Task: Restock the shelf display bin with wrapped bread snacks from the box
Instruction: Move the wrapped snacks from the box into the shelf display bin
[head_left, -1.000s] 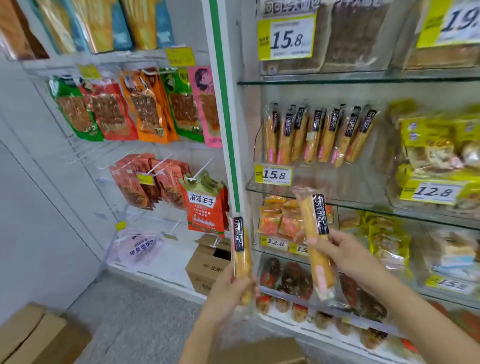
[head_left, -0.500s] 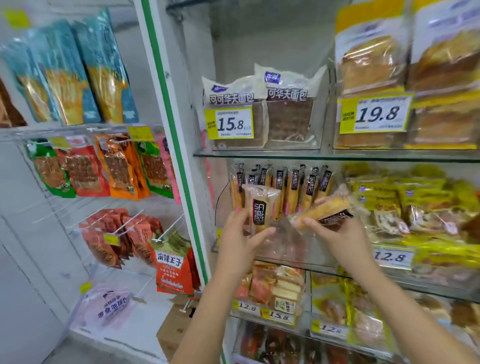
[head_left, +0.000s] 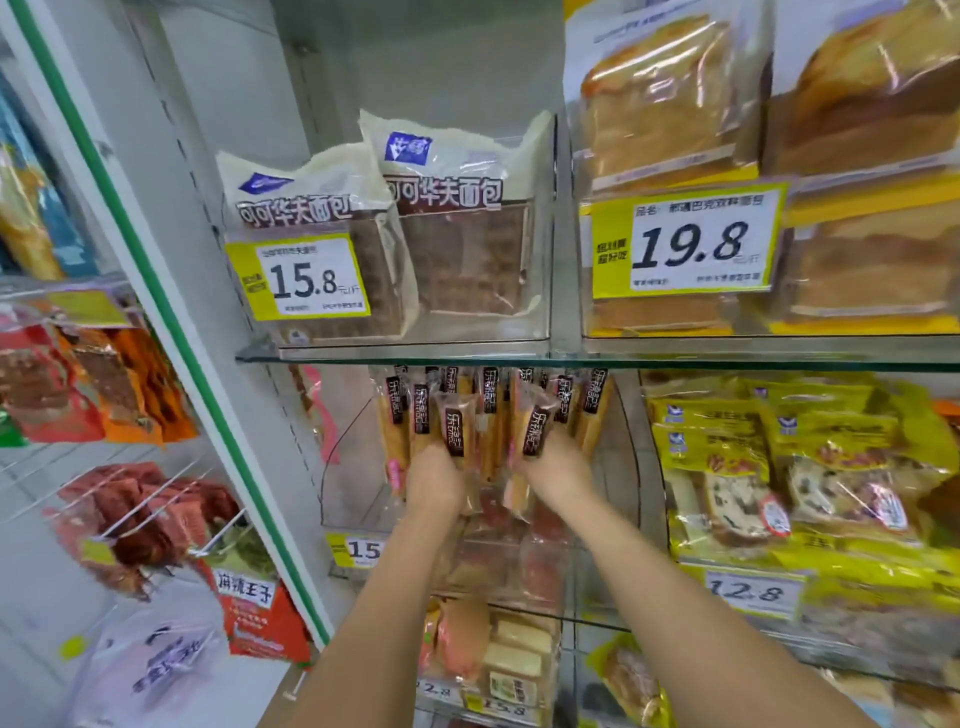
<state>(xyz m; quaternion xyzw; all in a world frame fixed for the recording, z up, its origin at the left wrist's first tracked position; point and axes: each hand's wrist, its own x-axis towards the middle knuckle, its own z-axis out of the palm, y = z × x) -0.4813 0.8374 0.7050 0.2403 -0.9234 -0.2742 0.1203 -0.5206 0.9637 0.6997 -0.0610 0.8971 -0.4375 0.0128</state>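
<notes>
Now, on the head camera, the left hand (head_left: 434, 480) grips one wrapped bread snack (head_left: 454, 428) upright, its label rising above the fingers. The right hand (head_left: 553, 467) grips a second snack (head_left: 535, 423), tilted. Both are at the clear display bin (head_left: 335, 488), against the standing row (head_left: 488, 395).

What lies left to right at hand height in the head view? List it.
Red hanging snack packs → green-striped shelf post → left hand gripping a bread snack → right hand gripping a second snack → yellow bread packs.
</notes>
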